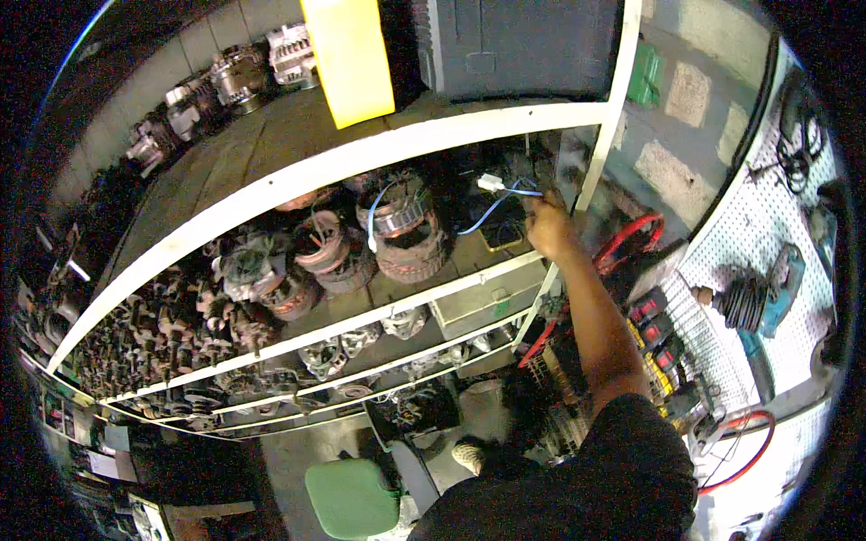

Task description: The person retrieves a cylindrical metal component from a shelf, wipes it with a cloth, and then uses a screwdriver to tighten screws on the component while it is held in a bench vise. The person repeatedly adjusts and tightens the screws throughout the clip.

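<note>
My right hand [552, 227] reaches into the right end of a shelf, beside the white upright post. Its fingers are closed round a thin blue cable [484, 219] that loops out to the left. A white plug connector [491, 182] sits close to the cable loop, above the shelf boards. To the left of the cable stands a round copper-wound motor stator [397, 216] with a metal band, dark and greasy. A second blue wire lies against that stator. My left hand is out of view.
More dirty stators and metal parts crowd the white-framed shelf [451, 268] leftward. Above are a yellow box [352, 63] and a dark case [523, 45]. A white pegboard [731, 270] with tools stands right; a green stool [352, 498] is below.
</note>
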{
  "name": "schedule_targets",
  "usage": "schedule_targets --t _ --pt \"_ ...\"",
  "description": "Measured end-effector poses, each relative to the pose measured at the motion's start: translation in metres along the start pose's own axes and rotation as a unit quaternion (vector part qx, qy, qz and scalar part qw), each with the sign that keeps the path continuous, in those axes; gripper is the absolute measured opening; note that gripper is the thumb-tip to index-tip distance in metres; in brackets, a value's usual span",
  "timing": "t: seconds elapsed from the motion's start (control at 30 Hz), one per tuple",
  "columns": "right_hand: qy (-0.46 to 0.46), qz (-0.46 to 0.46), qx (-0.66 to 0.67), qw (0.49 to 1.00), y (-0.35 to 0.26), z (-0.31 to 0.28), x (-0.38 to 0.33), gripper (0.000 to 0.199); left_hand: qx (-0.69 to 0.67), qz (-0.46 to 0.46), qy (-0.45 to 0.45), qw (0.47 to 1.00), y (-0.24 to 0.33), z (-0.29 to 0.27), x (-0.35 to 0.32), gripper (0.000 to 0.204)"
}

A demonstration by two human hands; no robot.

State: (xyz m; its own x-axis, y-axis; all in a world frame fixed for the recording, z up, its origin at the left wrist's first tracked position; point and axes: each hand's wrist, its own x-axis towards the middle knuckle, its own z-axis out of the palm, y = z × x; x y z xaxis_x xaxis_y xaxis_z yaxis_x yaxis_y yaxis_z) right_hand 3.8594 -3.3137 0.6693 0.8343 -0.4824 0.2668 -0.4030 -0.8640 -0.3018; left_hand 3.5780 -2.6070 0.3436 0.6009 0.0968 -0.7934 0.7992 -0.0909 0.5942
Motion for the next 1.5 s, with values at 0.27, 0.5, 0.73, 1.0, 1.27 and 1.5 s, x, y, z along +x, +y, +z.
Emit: schedule_targets --t 0.27,0.5,0.73,1.0,1.27,1.5 --pt "-0.015 -0.106 -0.005 0.994 0.012 0.007 0.021 0.049 0.048 -0.006 0.011 0.999 0.057 0.045 -0.001 0.033" --pt "-0.036 -0.244 -0.043 0.968 -0.015 0.005 0.049 0.053 0.045 -0.037 0.033 0.998 0.054 0.071 -0.006 0.035" --pt "-0.017 -0.247 -0.029 0.969 -0.016 0.002 0.055 0.065 0.055 -0.052 0.040 0.996 0.051 0.083 -0.009 0.036" --pt "0.019 -0.179 0.002 0.984 0.004 -0.018 0.038 0.070 0.057 -0.060 0.045 0.996 0.039 0.083 -0.012 0.039" --pt "0.102 -0.171 0.100 0.975 -0.011 -0.017 0.004 0.048 0.049 -0.066 0.054 0.995 0.007 0.069 -0.028 0.041" --pt "0.181 -0.272 0.292 0.899 -0.065 0.016 -0.097 0.026 0.046 -0.069 0.082 0.993 -0.073 0.026 -0.092 0.044"
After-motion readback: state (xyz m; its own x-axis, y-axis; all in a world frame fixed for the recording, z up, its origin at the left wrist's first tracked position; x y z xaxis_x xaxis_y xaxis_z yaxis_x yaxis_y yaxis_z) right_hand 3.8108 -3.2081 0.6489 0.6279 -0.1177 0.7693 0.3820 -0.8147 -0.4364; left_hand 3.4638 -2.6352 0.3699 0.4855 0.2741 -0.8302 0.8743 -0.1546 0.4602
